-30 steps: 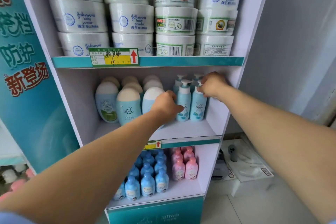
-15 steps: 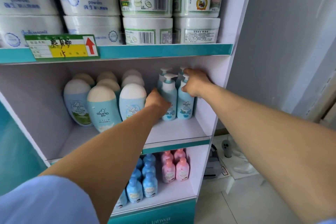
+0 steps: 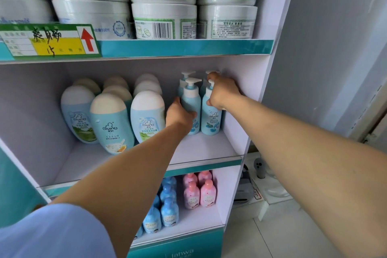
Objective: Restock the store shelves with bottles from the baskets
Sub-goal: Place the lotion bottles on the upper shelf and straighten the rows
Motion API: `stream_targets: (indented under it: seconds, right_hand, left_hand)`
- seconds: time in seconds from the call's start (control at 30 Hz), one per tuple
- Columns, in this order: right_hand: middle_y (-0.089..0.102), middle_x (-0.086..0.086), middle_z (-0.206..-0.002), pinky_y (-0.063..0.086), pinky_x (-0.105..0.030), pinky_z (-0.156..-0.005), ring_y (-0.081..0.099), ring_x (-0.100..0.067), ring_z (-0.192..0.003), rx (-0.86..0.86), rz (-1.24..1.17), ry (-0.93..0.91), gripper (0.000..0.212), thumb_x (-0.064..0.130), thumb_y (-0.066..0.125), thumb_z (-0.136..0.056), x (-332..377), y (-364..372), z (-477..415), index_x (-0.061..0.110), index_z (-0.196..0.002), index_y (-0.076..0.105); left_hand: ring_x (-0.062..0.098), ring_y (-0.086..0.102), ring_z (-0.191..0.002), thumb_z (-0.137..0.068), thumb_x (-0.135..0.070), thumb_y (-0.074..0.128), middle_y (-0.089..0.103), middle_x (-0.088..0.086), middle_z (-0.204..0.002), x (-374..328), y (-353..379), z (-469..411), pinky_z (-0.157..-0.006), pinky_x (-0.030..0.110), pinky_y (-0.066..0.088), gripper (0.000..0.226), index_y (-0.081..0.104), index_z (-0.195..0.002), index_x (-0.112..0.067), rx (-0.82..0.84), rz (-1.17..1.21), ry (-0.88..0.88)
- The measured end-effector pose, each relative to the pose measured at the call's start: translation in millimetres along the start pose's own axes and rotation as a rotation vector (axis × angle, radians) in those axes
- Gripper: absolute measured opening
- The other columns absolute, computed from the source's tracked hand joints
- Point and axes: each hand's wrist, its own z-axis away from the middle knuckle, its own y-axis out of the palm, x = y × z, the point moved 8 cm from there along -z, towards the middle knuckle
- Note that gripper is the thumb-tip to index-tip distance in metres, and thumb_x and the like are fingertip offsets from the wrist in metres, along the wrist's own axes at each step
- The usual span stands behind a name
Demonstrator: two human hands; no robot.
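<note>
Two light-blue pump bottles stand at the right end of the middle shelf [image 3: 201, 148], with more pump bottles behind them. My left hand [image 3: 180, 114] grips the body of the left front pump bottle [image 3: 191, 98]. My right hand [image 3: 223, 91] holds the neck of the right front pump bottle [image 3: 210, 119], fingers curled over its pump head. Both bottles stand upright on the shelf.
Rounded white-capped blue bottles [image 3: 112, 123] fill the left of the middle shelf. White powder tubs [image 3: 165, 21] are stacked on the shelf above. Small blue bottles [image 3: 169, 211] and pink bottles [image 3: 199, 192] sit on the lower shelf. A grey wall [image 3: 326, 58] is on the right.
The camera has moved closer to the shelf. Both hands stay on the two front pump bottles, with my left hand's fingers now wrapped further round its bottle.
</note>
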Motion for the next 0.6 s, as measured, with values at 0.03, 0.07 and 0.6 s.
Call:
stream_targets:
  seconds: [0.03, 0.07, 0.6]
  right_hand:
    - [0.054, -0.008, -0.134, 0.049, -0.028, -0.095, 0.057, -0.026, -0.116, 0.0, -0.014, 0.004, 0.056, 0.007, 0.061, -0.085, -1, 1, -1, 0.022, -0.135, 0.04]
    - [0.053, -0.008, -0.136, 0.048, -0.027, -0.094, 0.056, -0.026, -0.117, -0.002, -0.023, 0.008, 0.056, 0.007, 0.061, -0.086, -2, 1, -1, 0.022, -0.136, 0.04]
    - [0.04, -0.012, -0.133, 0.046, -0.039, -0.096, 0.052, -0.036, -0.115, -0.292, -0.064, -0.02, 0.052, 0.002, 0.058, -0.084, 3, -31, 52, 0.015, -0.132, 0.04]
  left_hand:
    - [0.03, 0.058, -0.114, -0.081, -0.01, 0.07, 0.061, 0.013, -0.124, 0, 0, 0, -0.099, 0.041, 0.046, 0.048, 0.049, -0.124, -0.005, -0.003, 0.002, -0.001]
    - [0.03, 0.058, -0.114, -0.081, -0.01, 0.07, 0.061, 0.014, -0.124, 0, 1, 0, -0.099, 0.041, 0.046, 0.048, 0.049, -0.123, -0.005, -0.004, 0.005, -0.003]
    - [0.03, 0.051, -0.12, -0.085, -0.017, 0.068, 0.051, 0.013, -0.132, 0, -8, 25, -0.097, 0.036, 0.046, 0.059, 0.036, -0.132, -0.005, 0.12, -0.102, -0.036]
